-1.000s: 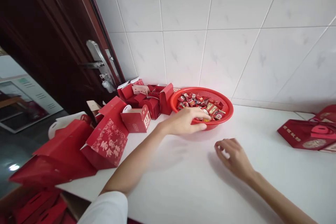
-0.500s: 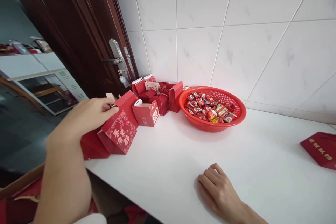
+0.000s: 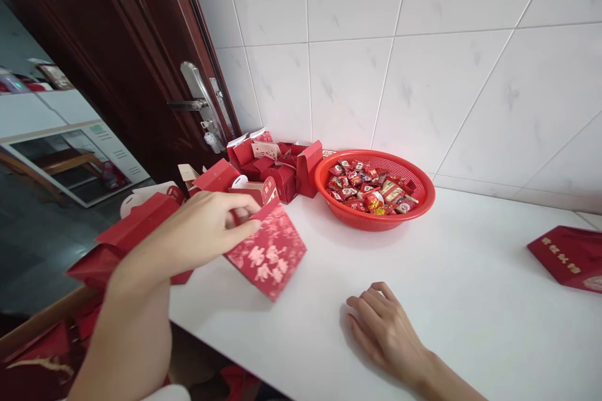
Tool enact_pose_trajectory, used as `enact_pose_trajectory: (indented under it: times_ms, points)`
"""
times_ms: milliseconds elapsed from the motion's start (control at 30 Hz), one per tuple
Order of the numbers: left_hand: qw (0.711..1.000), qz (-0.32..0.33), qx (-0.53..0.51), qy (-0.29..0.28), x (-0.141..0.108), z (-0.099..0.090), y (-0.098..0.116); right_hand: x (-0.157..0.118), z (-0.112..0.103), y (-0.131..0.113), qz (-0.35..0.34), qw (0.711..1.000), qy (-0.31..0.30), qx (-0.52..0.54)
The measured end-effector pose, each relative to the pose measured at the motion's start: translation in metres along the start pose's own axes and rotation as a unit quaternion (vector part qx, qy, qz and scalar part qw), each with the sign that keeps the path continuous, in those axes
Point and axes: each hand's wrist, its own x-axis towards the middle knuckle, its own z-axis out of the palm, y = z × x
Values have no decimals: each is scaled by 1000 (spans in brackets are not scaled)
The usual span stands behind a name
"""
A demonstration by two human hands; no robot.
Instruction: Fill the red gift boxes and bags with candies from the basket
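Note:
My left hand [image 3: 211, 225] pinches the upper edge of a red candy box [image 3: 275, 257] printed with flowers and pale characters. The box is tilted above the white table, left of centre. On the tabletop rests my right hand [image 3: 383, 332], its fingers loosely curled and nothing visible in them. Beyond it stands a red plastic basket [image 3: 426, 200] holding many red-wrapped candies [image 3: 357, 185]. Several other red boxes [image 3: 285, 182], some with raised flaps, crowd together left of the basket. My left forearm partly covers another box [image 3: 141, 219] at the table's left edge.
At the right lies a closed red box [image 3: 567, 260] with gold characters. A tiled wall [image 3: 348, 88] backs the white table [image 3: 470, 301]. A dark door [image 3: 141, 44] with a metal handle stands at the left. Below the table edge sits a carton [image 3: 42, 319] with red items.
My left hand has lifted the printed box out of the group and brought it rightward over the table. My right hand has stayed on the tabletop. The view has shifted slightly.

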Motion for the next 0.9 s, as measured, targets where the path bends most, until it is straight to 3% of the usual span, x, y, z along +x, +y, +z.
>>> enact_pose_trajectory:
  times_ms: [200, 333, 400, 533, 667, 900]
  points:
    - [988, 135, -56, -39, 26, 46, 58, 3, -10, 4, 41, 997, 39, 43]
    - [978, 183, -82, -61, 37, 81, 89, 4, -14, 8, 78, 993, 82, 39]
    - [969, 189, -127, -97, 40, 92, 100, 3, -15, 12, 104, 989, 101, 30]
    - [942, 170, -220, -187, 43, 98, 110, 1, -19, 25, 140, 982, 126, -4]
    - [917, 185, -245, -255, 47, 95, 106, 2, -26, 31, 146, 981, 127, -29]
    - [912, 329, -142, -202, 48, 101, 107, 6, -27, 28, 103, 988, 110, 22]
